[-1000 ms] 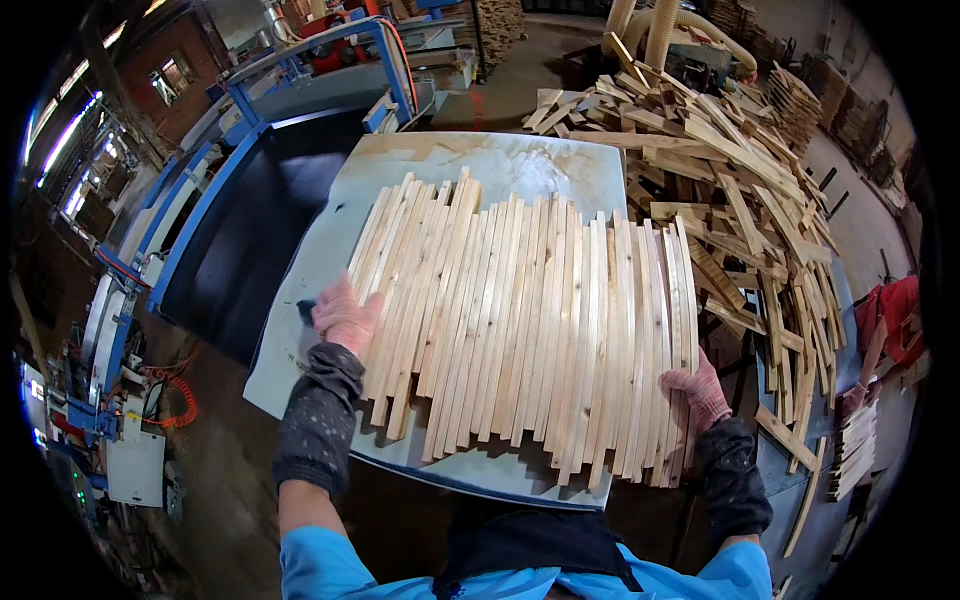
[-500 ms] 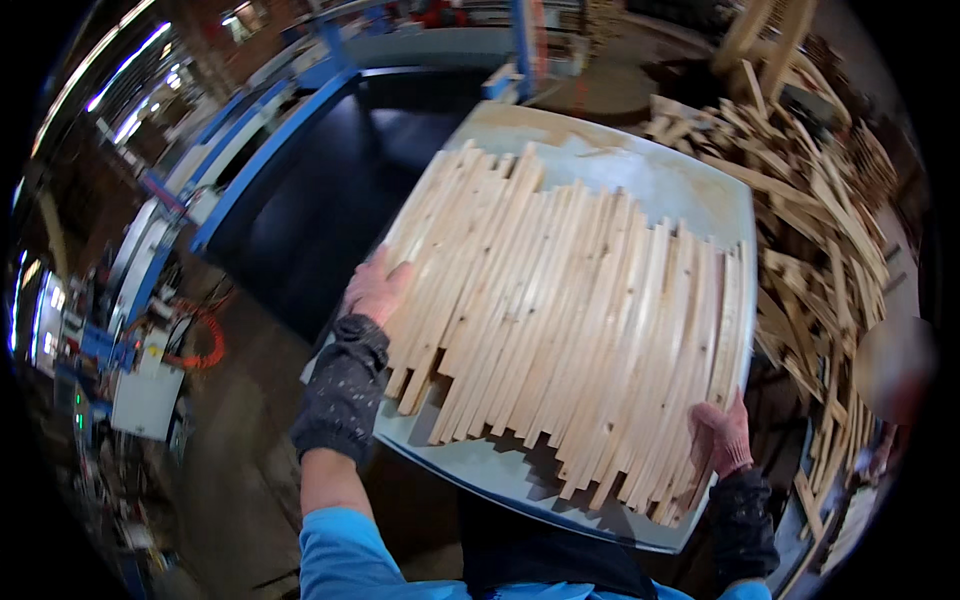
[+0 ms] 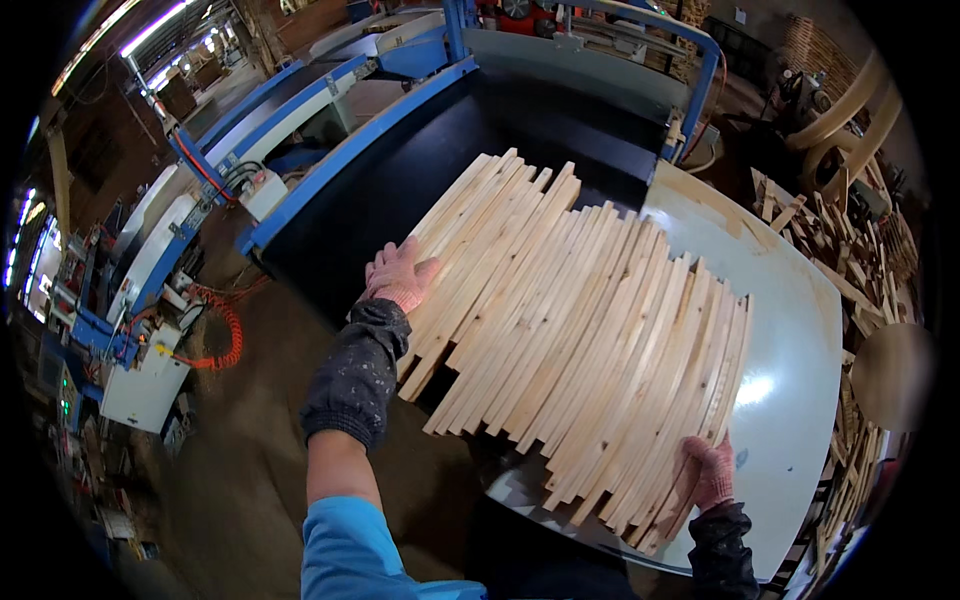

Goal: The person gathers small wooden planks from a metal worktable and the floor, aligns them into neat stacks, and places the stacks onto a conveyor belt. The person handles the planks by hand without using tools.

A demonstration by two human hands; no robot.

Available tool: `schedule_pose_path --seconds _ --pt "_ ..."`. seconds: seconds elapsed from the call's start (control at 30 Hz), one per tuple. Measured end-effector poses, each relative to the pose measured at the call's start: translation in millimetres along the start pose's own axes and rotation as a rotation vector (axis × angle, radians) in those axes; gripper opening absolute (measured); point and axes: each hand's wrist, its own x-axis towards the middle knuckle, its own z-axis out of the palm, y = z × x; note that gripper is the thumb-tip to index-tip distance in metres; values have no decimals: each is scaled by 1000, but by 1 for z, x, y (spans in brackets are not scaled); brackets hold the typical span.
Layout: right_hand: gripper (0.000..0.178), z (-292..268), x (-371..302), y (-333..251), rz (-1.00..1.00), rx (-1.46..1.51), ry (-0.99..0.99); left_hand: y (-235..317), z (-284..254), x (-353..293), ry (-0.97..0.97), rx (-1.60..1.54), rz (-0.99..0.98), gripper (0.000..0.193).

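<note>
A wide side-by-side row of pale wooden strips (image 3: 570, 340) with uneven ends spans the space between my hands. My left hand (image 3: 398, 277), in a pink knit glove, grips the row's left edge, fingers over the outer strips. At the near right end my right hand (image 3: 712, 472), gloved alike, holds the row's right edge, with its thumb on top. The right part of the row is over a light grey tabletop (image 3: 785, 350); the left part extends over a black belt surface (image 3: 330, 215) and past its near edge.
A blue-framed machine rail (image 3: 350, 160) borders the black surface on the left and far side. Scrap wood (image 3: 845, 235) is piled at the right, beside the tabletop. A coiled orange air hose (image 3: 232, 335) hangs by a machine at the left, above the brown floor (image 3: 250, 440).
The row of strips has shifted left off the grey tabletop, partly over the black surface, with both hands still on its edges. The view has also turned.
</note>
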Motion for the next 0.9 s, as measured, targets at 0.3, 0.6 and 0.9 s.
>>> schedule_pose_path --seconds 0.3,0.6,0.9 --pt "74 286 46 47 -1 -31 -31 -176 -22 142 37 118 -32 94" --pt "83 434 80 94 -31 -152 -42 -235 -18 166 167 148 -45 90" --pt "111 425 95 57 0 -1330 -307 -187 -40 136 312 -219 215 81"
